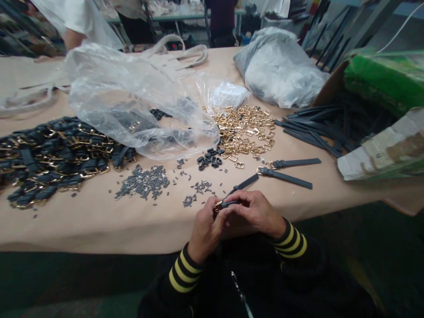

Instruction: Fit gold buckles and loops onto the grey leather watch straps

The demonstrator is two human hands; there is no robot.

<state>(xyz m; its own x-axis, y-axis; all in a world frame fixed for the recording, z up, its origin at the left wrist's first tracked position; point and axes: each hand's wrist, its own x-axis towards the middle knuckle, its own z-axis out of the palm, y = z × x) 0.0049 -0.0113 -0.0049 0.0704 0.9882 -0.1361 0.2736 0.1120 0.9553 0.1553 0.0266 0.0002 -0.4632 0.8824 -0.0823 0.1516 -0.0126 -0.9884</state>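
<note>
**Buckled strap [231,203], fingertip-held!**

Left hand [208,224] and right hand [257,211], fingers curled in, pinch it over the worktop [99,227] edge! Beyond, right, two more straps [291,178]; then gold buckles [247,128]; left of those, a clear bag [96,77] veiling dark pieces [160,114].

No text, label, brand, number or sign can be read. A small dark device [176,45] beyond the pale straps [195,54] shows red lit spots, too small and blurred to tell whether they form digits. Faint dark marks near the top of the stuffed plastic bag [281,70] cannot be made out as letters. The green package [377,81] at the right is too smeared to yield any wording, and the brown patches on the pale cardboard flap [394,141] below it form no legible characters.
</note>
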